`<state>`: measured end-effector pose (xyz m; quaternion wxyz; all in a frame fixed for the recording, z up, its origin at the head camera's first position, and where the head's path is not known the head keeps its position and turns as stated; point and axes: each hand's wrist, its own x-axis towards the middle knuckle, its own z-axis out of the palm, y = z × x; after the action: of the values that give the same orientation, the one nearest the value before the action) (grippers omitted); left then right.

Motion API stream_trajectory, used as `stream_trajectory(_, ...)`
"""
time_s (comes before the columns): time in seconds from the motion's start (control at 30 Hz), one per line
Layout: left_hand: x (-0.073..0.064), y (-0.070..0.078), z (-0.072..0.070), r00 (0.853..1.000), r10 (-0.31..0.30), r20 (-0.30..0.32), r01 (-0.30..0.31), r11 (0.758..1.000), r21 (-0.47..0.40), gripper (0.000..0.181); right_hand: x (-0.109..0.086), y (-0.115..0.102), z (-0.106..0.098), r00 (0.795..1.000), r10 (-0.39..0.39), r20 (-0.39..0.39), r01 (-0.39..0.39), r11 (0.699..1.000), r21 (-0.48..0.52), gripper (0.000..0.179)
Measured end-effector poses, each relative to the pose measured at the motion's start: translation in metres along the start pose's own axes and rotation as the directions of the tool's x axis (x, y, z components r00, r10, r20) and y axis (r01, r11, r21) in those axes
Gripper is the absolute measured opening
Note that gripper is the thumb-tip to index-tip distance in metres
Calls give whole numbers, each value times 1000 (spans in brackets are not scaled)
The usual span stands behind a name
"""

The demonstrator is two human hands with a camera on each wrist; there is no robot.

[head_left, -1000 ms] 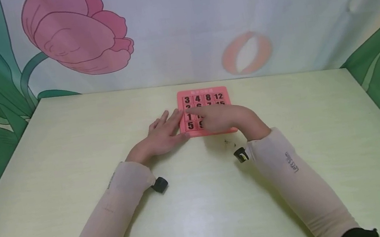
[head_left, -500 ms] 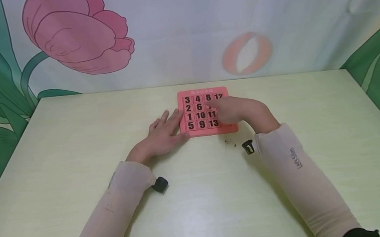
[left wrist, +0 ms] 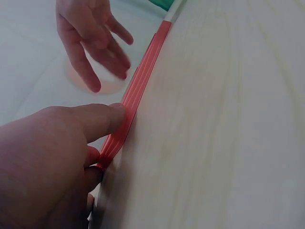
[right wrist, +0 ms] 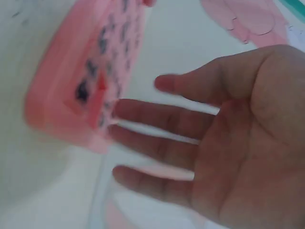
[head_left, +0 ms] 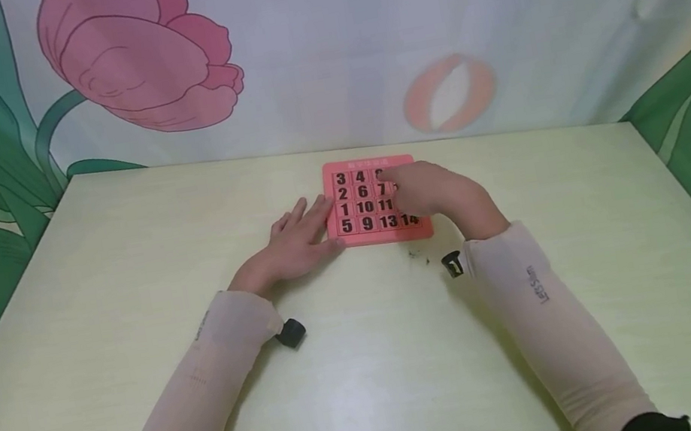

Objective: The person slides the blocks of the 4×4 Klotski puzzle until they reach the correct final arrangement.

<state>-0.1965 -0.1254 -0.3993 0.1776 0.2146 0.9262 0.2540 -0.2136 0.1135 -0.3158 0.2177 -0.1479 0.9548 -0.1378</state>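
A pink sliding number puzzle (head_left: 383,236) lies flat on the table, its square tiles printed with black numbers. My left hand (head_left: 296,250) rests at its left side, fingers straight and spread along that edge. In the left wrist view the left thumb (left wrist: 102,119) presses against the puzzle's side wall. Over the puzzle's right part is my right hand (head_left: 434,191), hiding some right-hand tiles. The right wrist view shows the right fingers (right wrist: 157,148) extended and apart, tips close to the tiles; contact cannot be told. A red gap (right wrist: 97,105) shows among the tiles there.
The pale wooden table (head_left: 349,398) stretches around the puzzle. Behind its far edge hangs a curtain (head_left: 319,60) printed with flowers and leaves. Small dark marks (head_left: 417,257) lie just in front of the puzzle. Black wrist cameras (head_left: 291,333) sit at both sleeve cuffs.
My right hand has moved from the puzzle's left columns to its right side, then slightly farther back, uncovering numbers such as 10, 11, 13 and 14. The left hand stays at the left edge.
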Motion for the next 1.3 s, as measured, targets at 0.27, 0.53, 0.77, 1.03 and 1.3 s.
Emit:
stream_trajectory(0.27, 0, -1, 1, 1000, -3, 8, 3, 1000, -1, 80, 7, 6, 4, 999, 1, 53, -2, 1000, 19, 58)
stream_trajectory(0.53, -1, 0, -2, 1000, 1, 1, -1, 1000, 6, 80, 4, 1, -2, 999, -34, -19, 35, 999, 35, 60)
stream_trajectory(0.77, 0, -1, 0, 1000, 5, 8, -5, 1000, 0, 79, 17, 14, 10, 1000, -10, -14, 12, 991, 134, 67)
stream_trajectory(1.03, 0, 1, -2, 1000, 10, 5, -10, 1000, 13, 78, 13, 11, 7, 999, -23, 30, 21, 997, 76, 61)
stream_trajectory(1.3, 0, -1, 0, 1000, 4, 4, -4, 1000, 10, 79, 22, 17, 11, 997, -38, -70, 45, 994, 95, 54)
